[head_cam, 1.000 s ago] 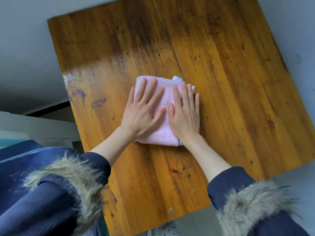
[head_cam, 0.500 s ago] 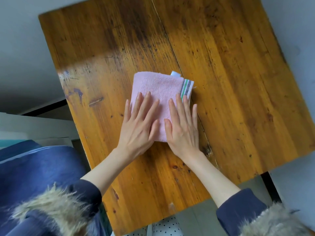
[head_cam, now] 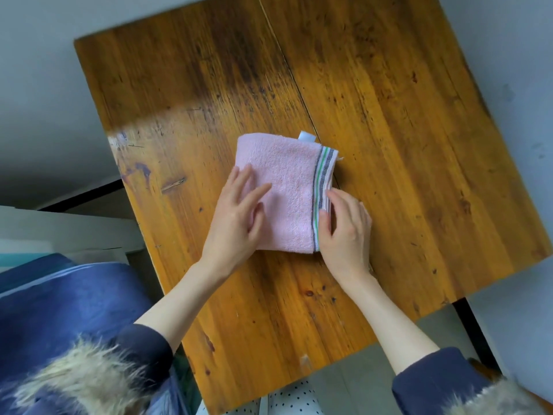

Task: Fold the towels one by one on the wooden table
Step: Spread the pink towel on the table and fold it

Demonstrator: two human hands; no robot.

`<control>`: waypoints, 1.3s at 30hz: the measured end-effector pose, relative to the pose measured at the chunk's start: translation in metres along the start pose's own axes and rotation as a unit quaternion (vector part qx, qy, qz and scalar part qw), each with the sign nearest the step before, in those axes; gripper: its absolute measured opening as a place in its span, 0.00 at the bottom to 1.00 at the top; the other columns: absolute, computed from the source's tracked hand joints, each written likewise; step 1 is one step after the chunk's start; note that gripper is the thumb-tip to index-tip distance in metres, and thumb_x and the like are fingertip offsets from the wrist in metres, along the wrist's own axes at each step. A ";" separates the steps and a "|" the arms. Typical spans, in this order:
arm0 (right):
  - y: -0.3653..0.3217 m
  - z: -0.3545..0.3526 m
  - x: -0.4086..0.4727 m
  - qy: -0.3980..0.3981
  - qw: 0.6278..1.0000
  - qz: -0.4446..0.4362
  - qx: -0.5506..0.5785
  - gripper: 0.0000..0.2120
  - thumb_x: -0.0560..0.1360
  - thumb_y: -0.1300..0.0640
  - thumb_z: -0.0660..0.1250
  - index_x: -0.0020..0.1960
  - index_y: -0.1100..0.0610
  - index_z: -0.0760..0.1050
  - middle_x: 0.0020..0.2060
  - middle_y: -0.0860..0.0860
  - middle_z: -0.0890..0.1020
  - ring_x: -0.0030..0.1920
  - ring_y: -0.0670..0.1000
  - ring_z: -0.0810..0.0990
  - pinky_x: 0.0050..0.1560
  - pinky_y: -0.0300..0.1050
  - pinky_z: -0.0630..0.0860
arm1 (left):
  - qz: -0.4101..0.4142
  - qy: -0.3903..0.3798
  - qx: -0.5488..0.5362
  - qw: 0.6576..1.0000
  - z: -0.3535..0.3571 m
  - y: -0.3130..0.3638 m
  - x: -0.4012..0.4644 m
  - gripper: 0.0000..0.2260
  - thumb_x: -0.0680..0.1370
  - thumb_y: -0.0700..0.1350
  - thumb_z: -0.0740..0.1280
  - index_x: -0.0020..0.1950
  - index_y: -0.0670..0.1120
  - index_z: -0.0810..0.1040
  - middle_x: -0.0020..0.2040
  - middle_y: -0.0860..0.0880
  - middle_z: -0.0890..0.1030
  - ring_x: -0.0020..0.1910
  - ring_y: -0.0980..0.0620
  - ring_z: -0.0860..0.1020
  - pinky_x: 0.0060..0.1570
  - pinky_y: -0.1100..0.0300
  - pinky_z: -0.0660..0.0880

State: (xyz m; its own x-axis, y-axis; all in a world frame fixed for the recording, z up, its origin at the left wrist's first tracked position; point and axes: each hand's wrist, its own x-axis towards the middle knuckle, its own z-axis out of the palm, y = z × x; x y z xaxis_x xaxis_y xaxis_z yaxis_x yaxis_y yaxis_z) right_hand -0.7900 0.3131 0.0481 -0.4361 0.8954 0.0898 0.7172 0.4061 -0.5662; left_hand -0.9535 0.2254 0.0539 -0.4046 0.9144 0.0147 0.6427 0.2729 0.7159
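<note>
The towel, pink and folded to a small rectangle, lies flat near the middle of the table; its striped hem, grey and green on white, runs along the edge at 3 o'clock, and a white tag sticks out from the far edge at about 1 o'clock; the left hand rests on the towel's side at 9 o'clock, palm down, fingers straight and slightly spread, pointing toward 1 o'clock, the fingertips blurred, holding nothing; the right hand is at the towel's corner at about 4 o'clock, its fingers curled over the striped hem with the thumb on top of the stripes and the other fingers down the outer side, so it pinches that edge; how far the fingers reach under the cloth cannot be told; both forearms are bare and come in from 6 to 7 o'clock, ending in dark blue sleeves with pale fur cuffs; the table is worn orange-brown wood with a seam running from 12 o'clock down past the tag and hem, a dark stain toward 11 o'clock and scuffs at 9 o'clock; a grey floor surrounds it; white dotted fabric shows at 6 o'clock beneath the table's near edge.
</note>
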 end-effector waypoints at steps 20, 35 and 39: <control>-0.013 -0.012 0.066 -0.227 0.844 0.404 0.270 0.07 0.77 0.54 0.63 0.41 0.53 0.75 0.38 0.47 0.80 0.35 0.43 0.78 0.27 0.37 0.70 | -0.473 -0.209 -0.332 0.789 -0.054 -0.007 0.062 0.06 0.78 0.42 0.57 0.45 0.47 0.72 0.35 0.50 0.70 0.34 0.51 0.67 0.43 0.56 0.72; -0.026 -0.063 0.051 -0.267 0.833 0.364 0.321 0.05 0.76 0.56 0.64 0.51 0.52 0.76 0.46 0.49 0.81 0.46 0.48 0.79 0.44 0.48 0.74 | -0.434 -0.126 -0.395 0.800 -0.057 0.007 0.013 0.11 0.76 0.40 0.66 0.58 0.49 0.74 0.45 0.49 0.80 0.37 0.51 0.78 0.37 0.53 0.78; -0.041 -0.096 0.039 -0.319 0.837 0.317 0.313 0.08 0.76 0.55 0.65 0.53 0.55 0.77 0.47 0.51 0.82 0.47 0.51 0.80 0.44 0.48 0.75 | -0.424 -0.101 -0.426 0.793 -0.080 0.028 -0.023 0.11 0.76 0.40 0.67 0.56 0.50 0.75 0.45 0.50 0.81 0.40 0.51 0.78 0.38 0.51 0.80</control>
State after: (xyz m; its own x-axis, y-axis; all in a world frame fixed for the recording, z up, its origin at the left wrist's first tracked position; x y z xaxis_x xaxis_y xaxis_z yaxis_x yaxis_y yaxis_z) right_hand -0.7840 0.3491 0.1539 -0.4206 0.5348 -0.7328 0.5758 -0.4669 -0.6712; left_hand -0.9783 0.1876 0.1291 -0.2882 0.5632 -0.7745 -0.5128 0.5923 0.6215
